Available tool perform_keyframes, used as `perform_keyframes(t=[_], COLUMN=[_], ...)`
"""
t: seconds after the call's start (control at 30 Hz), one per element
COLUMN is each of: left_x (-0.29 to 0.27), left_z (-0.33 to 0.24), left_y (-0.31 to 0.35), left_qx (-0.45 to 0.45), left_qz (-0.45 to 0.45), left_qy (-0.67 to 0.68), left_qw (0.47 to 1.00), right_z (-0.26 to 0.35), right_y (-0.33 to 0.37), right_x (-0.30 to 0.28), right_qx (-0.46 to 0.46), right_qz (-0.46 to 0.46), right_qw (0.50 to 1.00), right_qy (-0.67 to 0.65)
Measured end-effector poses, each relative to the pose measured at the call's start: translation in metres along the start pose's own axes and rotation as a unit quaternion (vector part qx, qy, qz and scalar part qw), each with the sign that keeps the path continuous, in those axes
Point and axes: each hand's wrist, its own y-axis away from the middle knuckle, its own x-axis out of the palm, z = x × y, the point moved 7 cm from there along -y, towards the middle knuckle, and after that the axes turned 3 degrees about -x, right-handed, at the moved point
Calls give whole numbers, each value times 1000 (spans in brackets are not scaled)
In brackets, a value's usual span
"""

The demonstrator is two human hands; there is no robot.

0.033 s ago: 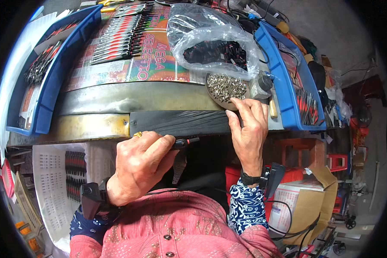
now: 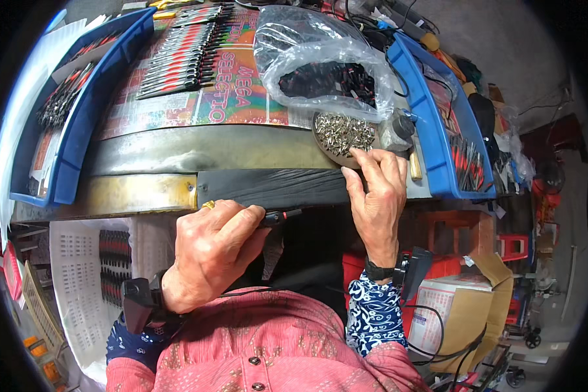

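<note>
My left hand (image 2: 215,245) is closed around a slim black, pen-shaped piece (image 2: 276,219) with a thin reddish tip pointing right. It is held just below the table's front edge, and the fist hides its other end. My right hand (image 2: 377,189) reaches to the near rim of a round dish (image 2: 326,147) heaped with small silvery metal parts (image 2: 343,132). Its fingertips touch the parts or the rim, with the thumb apart from the index finger. Behind the dish lies a clear plastic bag (image 2: 291,55) with many black-and-red pieces (image 2: 330,81) in it.
Long rows of red-and-black pen-shaped pieces (image 2: 183,55) lie on printed card at the back. Blue trays stand at the left (image 2: 65,186) and right (image 2: 441,140). A white crate (image 2: 78,274) sits below on the left, and an open cardboard box (image 2: 487,313) at lower right.
</note>
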Motion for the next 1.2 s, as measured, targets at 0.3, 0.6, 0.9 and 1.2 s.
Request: perform_keyframes(t=[0.3,0.6,0.9,1.2], left_x=[2,4,-3,-6], left_z=[7,3,-5,-14], left_y=[0,3,5,11], left_qx=[-22,-36,-64,-54], left_qz=[22,48,64,62], left_qy=[-7,16,67,79], left_qw=[999,998,994,994], right_z=[0,-5,57,78], right_y=[0,-7,24,37], right_x=[9,4,-10,-12], right_qx=[-1,14,15,-5], right_qz=[-1,-10,-4,-8], right_qw=[1000,993,926,922], right_qy=[-24,-121,-377,-387])
